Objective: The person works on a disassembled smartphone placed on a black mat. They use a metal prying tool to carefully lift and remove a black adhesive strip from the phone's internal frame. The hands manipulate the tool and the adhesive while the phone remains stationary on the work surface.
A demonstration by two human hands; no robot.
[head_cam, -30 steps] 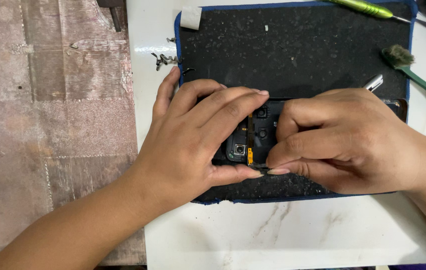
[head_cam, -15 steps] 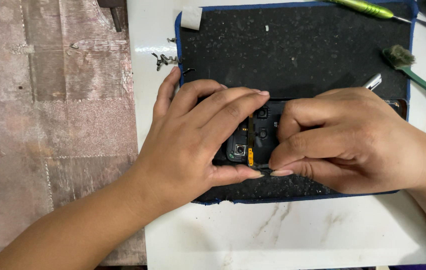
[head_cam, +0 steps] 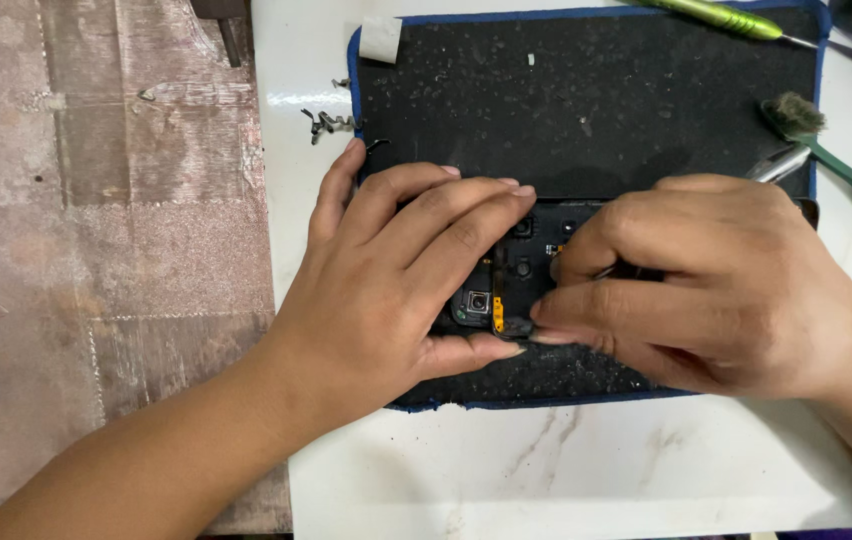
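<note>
A small black opened phone [head_cam: 506,290], with a camera module and an orange strip showing, lies on a black mat with a blue border [head_cam: 586,90]. My left hand [head_cam: 396,280] lies over its left part, fingers spread across the top and thumb pressed along its lower edge. My right hand [head_cam: 706,290] covers its right part, fingers curled and pinching at the phone's middle next to the left thumb. A metal tool tip [head_cam: 776,165] pokes out behind my right hand. Most of the phone is hidden under both hands.
The mat lies on a white marbled slab [head_cam: 596,470] beside a worn reddish-brown surface [head_cam: 96,230]. Small dark screws [head_cam: 326,122] sit left of the mat. A green-handled brush [head_cam: 836,160], a green screwdriver [head_cam: 716,17] and a white scrap [head_cam: 381,38] lie along the mat's edges.
Both hands stay on the phone; the right fingers have shifted very slightly at the phone's middle. Nothing else has moved.
</note>
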